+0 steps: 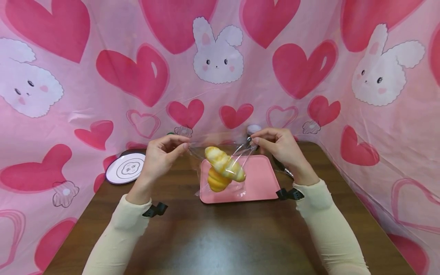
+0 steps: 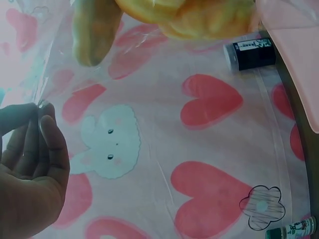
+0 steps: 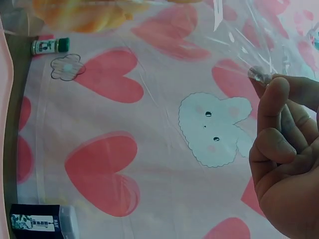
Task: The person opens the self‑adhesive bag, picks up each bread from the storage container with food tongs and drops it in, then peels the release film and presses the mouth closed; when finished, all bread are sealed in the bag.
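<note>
A clear plastic bag hangs between the two hands over a pink tray. Inside it are a pale, ridged long bread roll and a yellower bread piece under it. My left hand pinches the bag's upper left corner between thumb and index finger. At the upper right, a gathered part of the bag is pinched by my right hand. The left wrist view shows the left hand at the film's edge, and the right wrist view shows the right hand gripping crumpled film.
On the brown table, a white plate with a dark rim lies left. Behind the bag stand a dark-labelled bottle and a small green-capped bottle. A dark, thin object is partly hidden by the right hand. Patterned cloth surrounds the table.
</note>
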`<state>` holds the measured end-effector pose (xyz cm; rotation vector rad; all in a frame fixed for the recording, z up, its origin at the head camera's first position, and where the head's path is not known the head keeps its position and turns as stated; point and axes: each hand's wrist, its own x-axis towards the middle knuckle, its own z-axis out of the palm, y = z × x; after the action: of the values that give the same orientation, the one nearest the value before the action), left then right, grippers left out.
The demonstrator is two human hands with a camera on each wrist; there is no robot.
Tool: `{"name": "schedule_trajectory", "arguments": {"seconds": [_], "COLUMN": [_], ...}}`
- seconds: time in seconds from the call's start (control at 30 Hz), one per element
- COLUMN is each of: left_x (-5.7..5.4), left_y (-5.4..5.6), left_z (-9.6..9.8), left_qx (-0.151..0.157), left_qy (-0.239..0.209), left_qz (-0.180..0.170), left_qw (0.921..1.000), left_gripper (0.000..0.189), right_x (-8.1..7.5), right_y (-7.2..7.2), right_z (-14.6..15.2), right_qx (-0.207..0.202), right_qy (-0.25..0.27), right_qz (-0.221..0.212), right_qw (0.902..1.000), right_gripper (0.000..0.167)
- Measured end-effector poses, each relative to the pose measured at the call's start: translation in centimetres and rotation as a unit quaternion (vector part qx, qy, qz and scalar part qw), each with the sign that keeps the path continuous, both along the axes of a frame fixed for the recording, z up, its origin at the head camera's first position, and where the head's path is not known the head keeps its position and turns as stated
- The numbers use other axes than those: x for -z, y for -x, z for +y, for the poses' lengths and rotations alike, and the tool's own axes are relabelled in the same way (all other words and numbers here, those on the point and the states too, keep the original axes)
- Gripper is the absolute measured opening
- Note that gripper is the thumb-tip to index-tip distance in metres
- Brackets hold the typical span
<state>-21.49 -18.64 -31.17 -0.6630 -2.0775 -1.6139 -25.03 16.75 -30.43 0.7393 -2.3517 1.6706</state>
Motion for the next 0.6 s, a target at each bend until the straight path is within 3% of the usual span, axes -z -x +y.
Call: {"name": "schedule_trajectory", "arguments": {"seconds": [0.37, 0.6], "left_x": [-0.2, -0.3], "left_y": [-0.3, -0.2], "left_z": [-0.5, -1.2], "left_qx": [0.058, 0.121], "left_qy": [-0.017, -0.020], "left_qz": [-0.003, 0.008], "left_qw": [0.9981, 0.9924], "left_gripper": [0.016, 0.013], "right_x": [0.3, 0.3], "right_y": [0.1, 0.0], "right_z": [0.3, 0.4], "right_qx": [-0.034, -0.088], "right_qy": [0.037, 0.089], "right_qz": [0.032, 0.044], "right_qw": [0.9982, 0.9911], "right_gripper": [0.025, 0.022]}}
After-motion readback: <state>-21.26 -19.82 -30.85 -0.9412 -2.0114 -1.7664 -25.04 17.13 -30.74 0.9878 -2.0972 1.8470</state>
